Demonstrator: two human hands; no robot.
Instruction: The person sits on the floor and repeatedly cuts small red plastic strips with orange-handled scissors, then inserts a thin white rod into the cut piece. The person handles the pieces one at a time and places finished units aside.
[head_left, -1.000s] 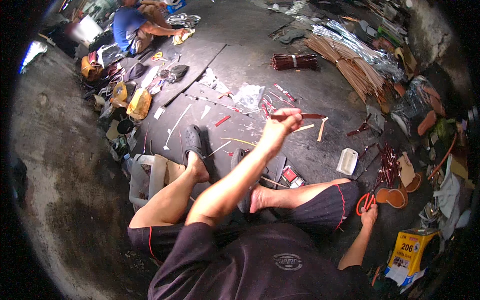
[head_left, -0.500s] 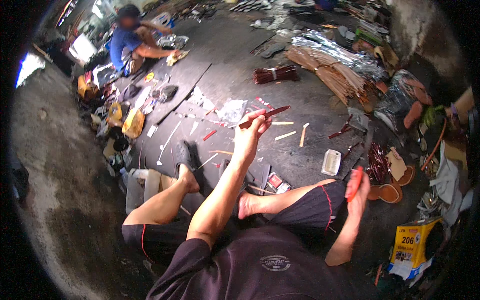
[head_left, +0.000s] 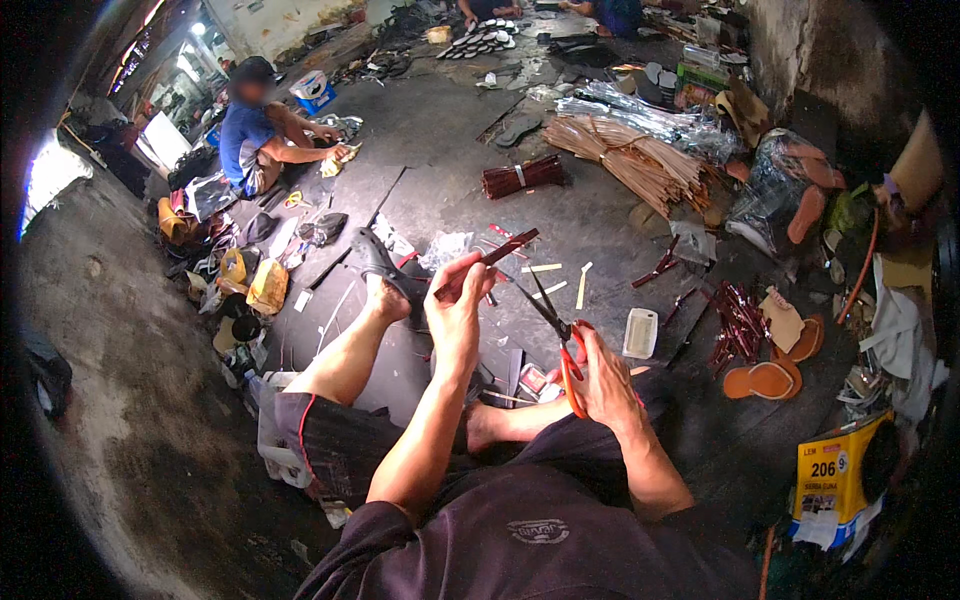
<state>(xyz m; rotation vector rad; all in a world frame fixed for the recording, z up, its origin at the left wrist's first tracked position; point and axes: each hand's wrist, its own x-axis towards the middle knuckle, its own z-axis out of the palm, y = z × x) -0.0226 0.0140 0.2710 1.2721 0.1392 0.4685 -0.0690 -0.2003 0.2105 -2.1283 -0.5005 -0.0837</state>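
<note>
Red-handled scissors [head_left: 560, 335] sit gripped in the right hand [head_left: 608, 375], blades parted, pointing at a dark reddish-brown strap strip [head_left: 487, 262] pinched in the left hand [head_left: 458, 300] above the dark floor [head_left: 450, 150]; a white rectangular box [head_left: 640, 333] lies nearby.

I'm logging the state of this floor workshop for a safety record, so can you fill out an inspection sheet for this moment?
Surface: dark grey floor mat on a concrete floor, with the person seated on it, legs stretched out.
Job's things: long dark reddish-brown strap strip; orange-handled scissors, blades open and pointing at the strip.
Clutter: cut pale strips, white rectangular block, tied dark red strap bundle, tan strap pile, orange sandal sole, yellow carton.
Grips: left hand pinches the strip; right hand grips the scissors.
Cables: nothing seen.
Surroundings: another person in a blue shirt sits working at far left.
</note>
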